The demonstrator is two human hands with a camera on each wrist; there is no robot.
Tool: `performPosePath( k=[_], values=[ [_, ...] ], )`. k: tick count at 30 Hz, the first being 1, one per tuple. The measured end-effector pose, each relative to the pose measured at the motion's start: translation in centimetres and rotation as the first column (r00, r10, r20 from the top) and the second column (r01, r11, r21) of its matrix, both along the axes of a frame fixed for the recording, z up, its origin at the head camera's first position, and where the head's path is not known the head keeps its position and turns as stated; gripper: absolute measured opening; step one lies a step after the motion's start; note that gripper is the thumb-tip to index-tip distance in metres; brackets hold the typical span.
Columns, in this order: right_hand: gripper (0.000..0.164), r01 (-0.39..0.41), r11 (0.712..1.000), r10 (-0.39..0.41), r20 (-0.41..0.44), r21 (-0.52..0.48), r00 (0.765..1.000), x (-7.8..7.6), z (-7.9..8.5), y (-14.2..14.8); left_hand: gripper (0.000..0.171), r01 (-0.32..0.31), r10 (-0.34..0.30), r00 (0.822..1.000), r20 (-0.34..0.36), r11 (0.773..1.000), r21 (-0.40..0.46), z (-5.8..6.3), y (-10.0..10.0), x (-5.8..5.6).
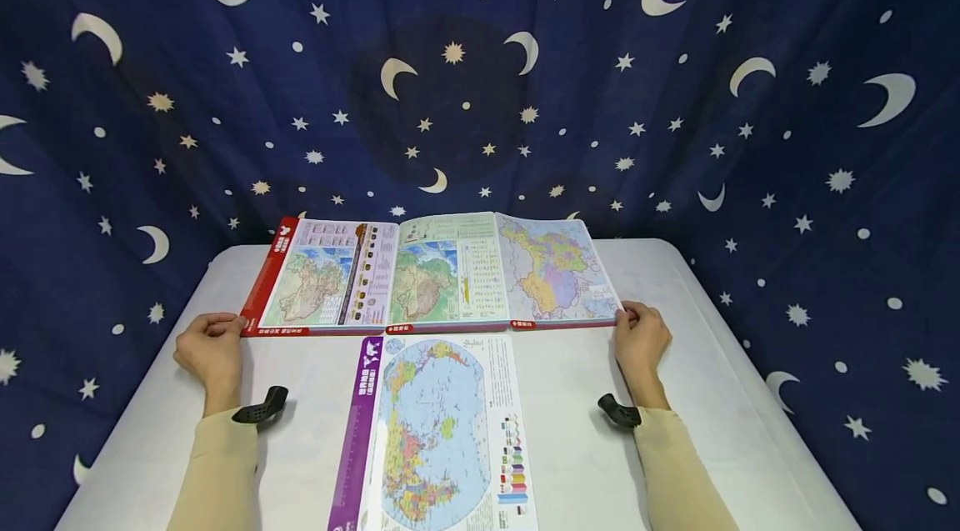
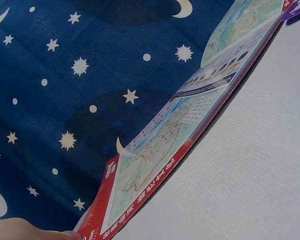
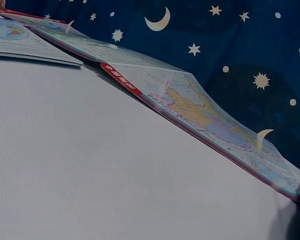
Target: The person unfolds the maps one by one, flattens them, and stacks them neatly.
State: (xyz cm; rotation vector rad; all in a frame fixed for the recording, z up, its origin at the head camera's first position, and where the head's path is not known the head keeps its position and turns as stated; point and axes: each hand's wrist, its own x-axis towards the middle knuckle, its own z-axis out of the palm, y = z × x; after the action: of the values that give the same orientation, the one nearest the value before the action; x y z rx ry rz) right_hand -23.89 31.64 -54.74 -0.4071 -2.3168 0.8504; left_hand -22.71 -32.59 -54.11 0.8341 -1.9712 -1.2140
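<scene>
A fold-out map (image 1: 442, 281) with a red border lies spread in three panels across the far part of the table. My left hand (image 1: 213, 354) pinches its near left corner between thumb and fingers. At the opposite end, my right hand (image 1: 643, 345) pinches the near right corner. The panels rise and dip slightly at their folds, which shows along the map's edge (image 3: 190, 131) in the right wrist view. Just in front of the middle panel lies a world map (image 1: 438, 439) with a purple band down its left side; neither hand touches it.
A white-covered table (image 1: 292, 473) with rounded far corners carries both maps. Directly behind it hangs a dark blue curtain (image 1: 465, 106) printed with moons and stars, which also runs along both sides. Black wrist mounts (image 1: 262, 406) stick out inward from both sleeves.
</scene>
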Motion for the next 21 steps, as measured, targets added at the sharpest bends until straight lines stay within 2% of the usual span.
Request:
performPosePath(
  k=[4,10,14,21],
  values=[
    [0.016,-0.007,1.0,0.007,0.002,0.002,1.0,-0.14,-0.24,0.35,0.003,-0.005,0.005,1.0,-0.001,1.0,0.003,0.01,0.03,-0.06],
    [0.017,-0.013,1.0,0.013,0.007,-0.01,1.0,-0.1,-0.19,0.48,0.019,-0.007,0.007,1.0,-0.003,1.0,0.004,0.1,0.0,0.04],
    [0.017,-0.006,1.0,0.006,0.01,-0.021,1.0,-0.04,-0.26,0.56,0.02,-0.002,0.002,1.0,0.002,1.0,0.001,0.11,0.02,0.11],
    [0.017,0.004,1.0,-0.004,-0.005,-0.023,1.0,-0.06,-0.28,0.53,0.017,-0.002,0.004,0.999,0.035,0.998,-0.062,-0.27,-0.03,-0.11]
  ],
)
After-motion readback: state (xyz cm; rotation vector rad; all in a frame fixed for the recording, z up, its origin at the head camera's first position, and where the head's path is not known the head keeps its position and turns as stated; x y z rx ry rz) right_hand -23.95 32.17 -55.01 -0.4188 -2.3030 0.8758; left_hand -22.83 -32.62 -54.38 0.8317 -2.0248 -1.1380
